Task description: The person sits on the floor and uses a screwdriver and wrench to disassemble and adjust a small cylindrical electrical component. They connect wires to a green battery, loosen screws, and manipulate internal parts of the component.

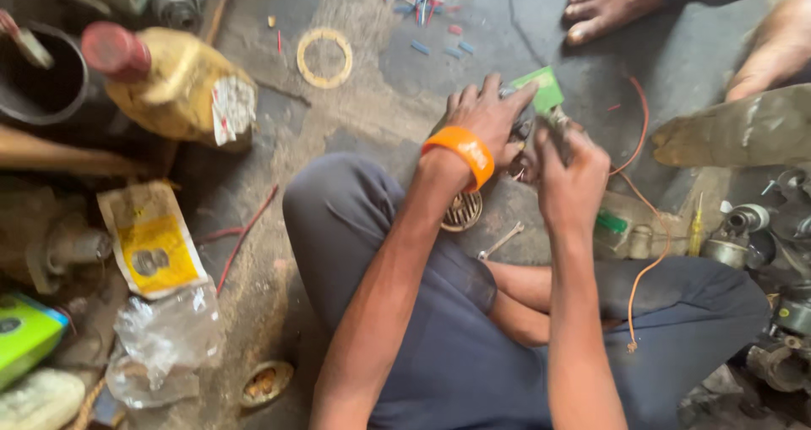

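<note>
Head view is showing a gritty concrete floor (363,117); left hand (486,117) is pinching a green card (541,88), right hand (570,181) is clenching a small metal part (553,124).

Left hand (483,116), orange wristband (463,151), fingers spread over small green card (541,89). Right hand (571,176) closed around blurred metal part (553,122). Small spanner (500,242) on concrete floor (372,109) below hands. Yellow bottle (173,79), red cap, far left. Thin orange wire (646,202) trails right.

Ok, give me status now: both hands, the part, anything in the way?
Left hand on green card. Right hand gripping small metal part. Orange wire beside.
</note>
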